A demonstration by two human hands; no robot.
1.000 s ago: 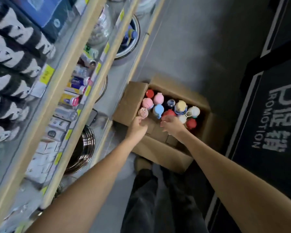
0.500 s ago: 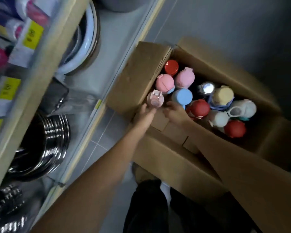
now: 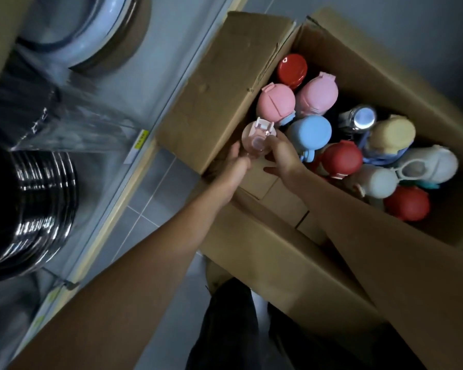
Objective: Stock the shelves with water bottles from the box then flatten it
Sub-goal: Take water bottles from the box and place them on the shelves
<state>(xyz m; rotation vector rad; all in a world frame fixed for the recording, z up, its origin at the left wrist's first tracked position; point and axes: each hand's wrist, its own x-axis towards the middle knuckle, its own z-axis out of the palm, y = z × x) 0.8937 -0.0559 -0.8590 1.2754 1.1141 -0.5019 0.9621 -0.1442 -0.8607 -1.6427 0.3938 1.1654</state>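
— How many bottles?
— Eleven tops show in the open box: a clear pink bottle in its left corner, then two pink, three red, one blue, one steel, one yellow, two white (bodies hidden).
— Hands?
— The left hand and right hand grip the clear pink bottle from either side.
— Nearby?
— On the left, dark bowls are stacked on the shelf.
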